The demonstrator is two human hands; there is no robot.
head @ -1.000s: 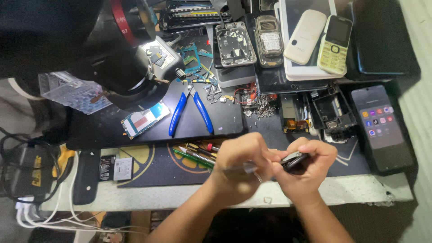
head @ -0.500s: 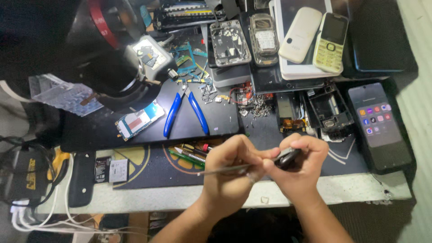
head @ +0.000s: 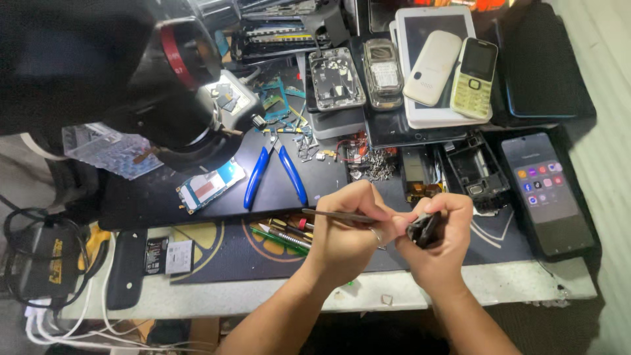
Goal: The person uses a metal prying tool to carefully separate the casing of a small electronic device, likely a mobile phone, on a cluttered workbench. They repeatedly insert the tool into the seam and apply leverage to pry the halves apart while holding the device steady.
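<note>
My left hand (head: pixel 347 231) grips a thin metal tool, tweezers or a pry bar (head: pixel 335 215), with its tip pointing right into a small black phone part (head: pixel 424 227). My right hand (head: pixel 439 244) is closed around that black part and holds it just above the dark work mat (head: pixel 223 246) near the bench's front edge. The two hands touch each other over the part. Most of the part is hidden by my fingers.
Blue-handled pliers (head: pixel 276 176), a small circuit board (head: pixel 209 186) and screwdrivers (head: pixel 286 233) lie left of my hands. A lit smartphone (head: pixel 547 190) sits to the right. Opened phones (head: pixel 336 77), a tablet (head: pixel 437 66) and a black microscope head (head: pixel 164 85) crowd the back.
My hands stay together over the black part, only shifting slightly. The camera view has drifted a little, so the bench items appear to slide.
</note>
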